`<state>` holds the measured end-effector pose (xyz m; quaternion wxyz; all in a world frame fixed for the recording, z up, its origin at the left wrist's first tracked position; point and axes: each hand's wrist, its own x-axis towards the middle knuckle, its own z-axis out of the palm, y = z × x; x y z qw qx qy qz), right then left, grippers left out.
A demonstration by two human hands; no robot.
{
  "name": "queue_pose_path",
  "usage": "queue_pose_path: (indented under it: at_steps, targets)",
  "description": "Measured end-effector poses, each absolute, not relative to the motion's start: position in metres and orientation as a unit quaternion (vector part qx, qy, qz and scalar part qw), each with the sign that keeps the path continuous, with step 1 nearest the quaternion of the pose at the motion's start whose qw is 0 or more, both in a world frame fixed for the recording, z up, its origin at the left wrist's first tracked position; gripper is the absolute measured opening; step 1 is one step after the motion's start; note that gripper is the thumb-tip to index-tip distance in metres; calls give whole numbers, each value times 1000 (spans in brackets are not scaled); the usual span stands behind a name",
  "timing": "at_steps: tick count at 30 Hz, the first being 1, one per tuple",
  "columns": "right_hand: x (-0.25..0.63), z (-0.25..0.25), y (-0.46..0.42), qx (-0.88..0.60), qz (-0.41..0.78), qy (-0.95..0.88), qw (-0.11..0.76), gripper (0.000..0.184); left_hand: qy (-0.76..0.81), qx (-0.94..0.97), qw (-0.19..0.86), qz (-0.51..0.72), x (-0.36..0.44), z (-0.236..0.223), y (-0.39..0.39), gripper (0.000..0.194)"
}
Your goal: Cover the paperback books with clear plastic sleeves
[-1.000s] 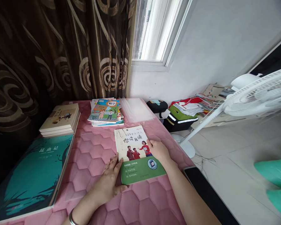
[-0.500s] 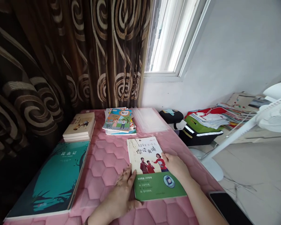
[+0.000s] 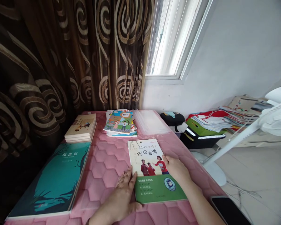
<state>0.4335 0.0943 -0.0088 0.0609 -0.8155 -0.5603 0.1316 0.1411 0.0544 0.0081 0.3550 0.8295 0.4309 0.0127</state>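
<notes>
A paperback book (image 3: 150,184) with a white and green cover, Chinese lettering and three pictured people lies flat before me. My left hand (image 3: 121,193) rests along its left edge, fingers stretched out and thumb apart near the lower left corner. At the right edge, my right hand (image 3: 176,168) has its fingers curled against the book; their tips are partly hidden. A large teal hardcover book (image 3: 58,175) lies to the left, with a stack of small beige books (image 3: 81,126) behind it. Farther back sits a pile of colourful textbooks (image 3: 119,122).
Clear plastic sheets (image 3: 151,122) lie at the back right of the pink quilted cover (image 3: 103,165). A dark phone (image 3: 228,209) is at the right edge. Beyond stand a white fan (image 3: 234,142) and a black-and-green box (image 3: 199,134) topped with papers. A patterned curtain (image 3: 117,56) hangs behind.
The whole view has shifted slightly, with things appearing a little lower and to the right. Both hands and the book keep about the same places relative to each other.
</notes>
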Motion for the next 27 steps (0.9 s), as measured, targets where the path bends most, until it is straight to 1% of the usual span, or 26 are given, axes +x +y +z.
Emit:
queue_pose_path:
  at_steps: [9,16,20,24,27]
  targets:
    - [433,-9,95,-817,124,-560,58,52,432,828,357,21,141,7,53,98]
    - [427,-3,93,-824,111,-554,38,51,440,826,352,11,143,10,53,97]
    - [417,5,88,-821,87,-563,35,44,442,826,349,17,143,10,53,96]
    - [418,5,88,-824,75,-557,68,38,439,827,349,22,142,8,53,97]
    - [429,3,92,-823,117,-544,114,35,438,828,349,25,142,8,53,98]
